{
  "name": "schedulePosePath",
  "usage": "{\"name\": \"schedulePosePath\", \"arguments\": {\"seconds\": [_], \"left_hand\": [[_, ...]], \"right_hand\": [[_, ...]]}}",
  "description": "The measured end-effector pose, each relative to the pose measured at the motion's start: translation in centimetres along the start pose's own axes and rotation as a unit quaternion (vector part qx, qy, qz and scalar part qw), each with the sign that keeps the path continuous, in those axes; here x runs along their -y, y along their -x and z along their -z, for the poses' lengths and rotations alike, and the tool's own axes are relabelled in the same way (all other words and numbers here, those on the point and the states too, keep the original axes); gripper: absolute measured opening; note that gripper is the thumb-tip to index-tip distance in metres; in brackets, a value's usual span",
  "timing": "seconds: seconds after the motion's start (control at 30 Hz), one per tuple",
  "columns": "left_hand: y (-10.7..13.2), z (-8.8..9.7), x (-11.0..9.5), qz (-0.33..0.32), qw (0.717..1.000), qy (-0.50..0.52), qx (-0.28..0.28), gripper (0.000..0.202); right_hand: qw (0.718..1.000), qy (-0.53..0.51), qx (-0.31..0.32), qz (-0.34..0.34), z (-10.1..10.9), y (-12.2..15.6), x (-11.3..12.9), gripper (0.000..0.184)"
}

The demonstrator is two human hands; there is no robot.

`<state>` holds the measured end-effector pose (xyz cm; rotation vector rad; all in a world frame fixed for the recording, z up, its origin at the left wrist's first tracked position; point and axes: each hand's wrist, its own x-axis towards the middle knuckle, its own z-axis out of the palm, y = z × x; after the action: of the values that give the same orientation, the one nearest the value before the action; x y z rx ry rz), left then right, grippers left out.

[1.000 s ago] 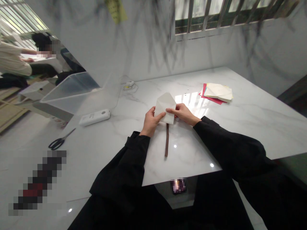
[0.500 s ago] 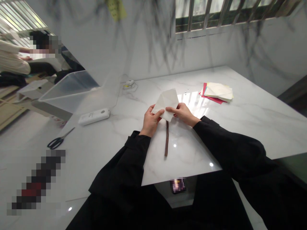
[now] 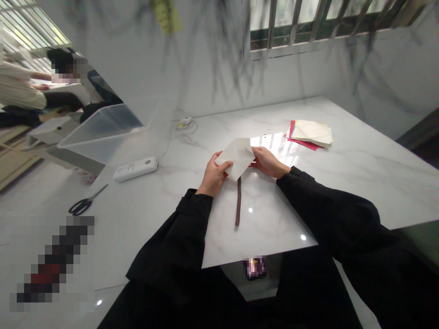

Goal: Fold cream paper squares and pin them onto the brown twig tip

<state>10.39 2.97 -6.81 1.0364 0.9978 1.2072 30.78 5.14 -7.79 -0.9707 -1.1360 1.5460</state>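
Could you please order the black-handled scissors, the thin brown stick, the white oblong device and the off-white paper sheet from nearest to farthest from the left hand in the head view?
1. Off-white paper sheet: held in the left hand.
2. Thin brown stick: right of the hand.
3. White oblong device: left of the hand.
4. Black-handled scissors: farther left.

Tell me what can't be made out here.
Head view: far end of the brown stick, hidden by the white paper.
Head view: some fingers of the left hand, behind that paper.
Head view: dark object at lower left, blurred by pixelation.
Head view: specks beyond the paper, too small to identify.
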Motion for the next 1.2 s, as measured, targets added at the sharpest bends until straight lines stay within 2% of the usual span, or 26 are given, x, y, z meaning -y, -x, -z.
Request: {"name": "schedulePosePath", "arguments": {"seconds": [0.1,0.3,0.53,0.73,0.9,1.2], "left_hand": [[-0.1,0.1,0.0,-0.011,1.000,-0.008,-0.015,0.071],[-0.3,0.3,-0.1,-0.023,0.998,-0.034,-0.048,0.072],[-0.2,0.3,-0.1,-0.057,0.997,-0.042,-0.024,0.077],[-0.1,0.2,-0.2,-0.070,0.997,-0.037,0.000,0.064],[0.1,0.1,-0.2,-0.066,0.997,-0.025,0.014,0.063],[-0.2,0.3,0.1,-0.073,0.997,-0.025,0.023,0.060]], "right_hand": [[0.999,0.020,0.021,0.015,-0.2,0.3,-0.2,0.055],[0.999,0.047,0.017,0.019,-0.5,0.9,0.5,0.055],[0.996,0.072,0.015,0.044,-0.4,0.7,0.0,0.050],[0.992,0.107,0.035,0.053,-0.5,0.7,0.1,0.052],[0.988,0.133,0.040,0.065,-0.7,1.2,0.5,0.053],[0.988,0.129,0.011,0.083,-0.9,0.9,0.2,0.057]]}}
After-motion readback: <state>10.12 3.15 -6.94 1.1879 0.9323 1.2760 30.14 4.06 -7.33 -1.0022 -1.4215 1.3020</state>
